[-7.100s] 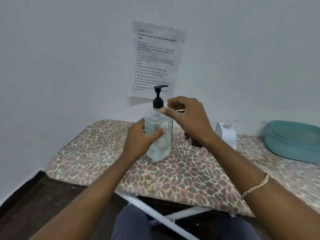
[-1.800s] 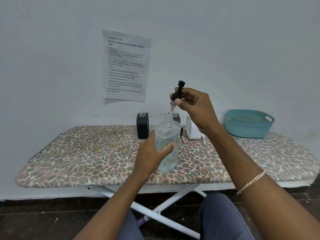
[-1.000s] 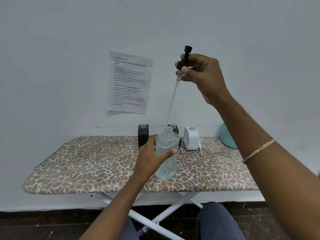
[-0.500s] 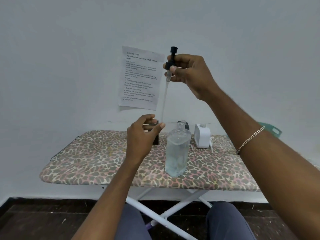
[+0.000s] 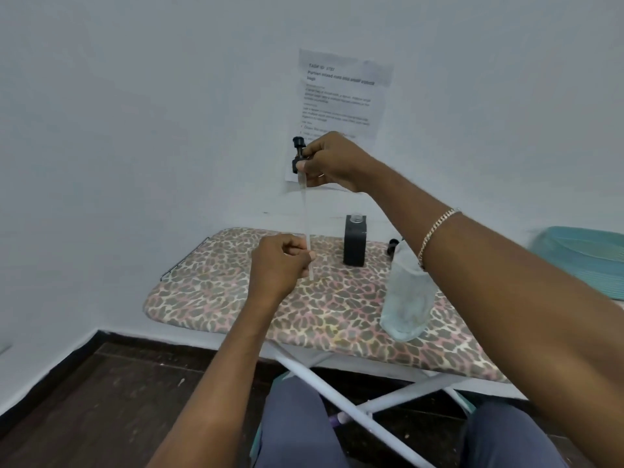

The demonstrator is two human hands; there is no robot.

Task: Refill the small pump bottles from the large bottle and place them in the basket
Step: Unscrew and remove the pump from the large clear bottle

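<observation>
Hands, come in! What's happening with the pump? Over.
Right hand holds pump up. Left hand pinches its tube. Big bottle stands on board. Nothing blocking.

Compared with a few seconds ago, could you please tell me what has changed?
The right hand lifted the pump out of the large bottle and carried it left. The left hand let go of the bottle and now pinches the pump's tube. The bottle still stands on the board, and the small black bottle stays by the wall.

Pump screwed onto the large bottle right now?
No: the right hand holds the pump clear of the large bottle, left hand pinching its tube.
</observation>
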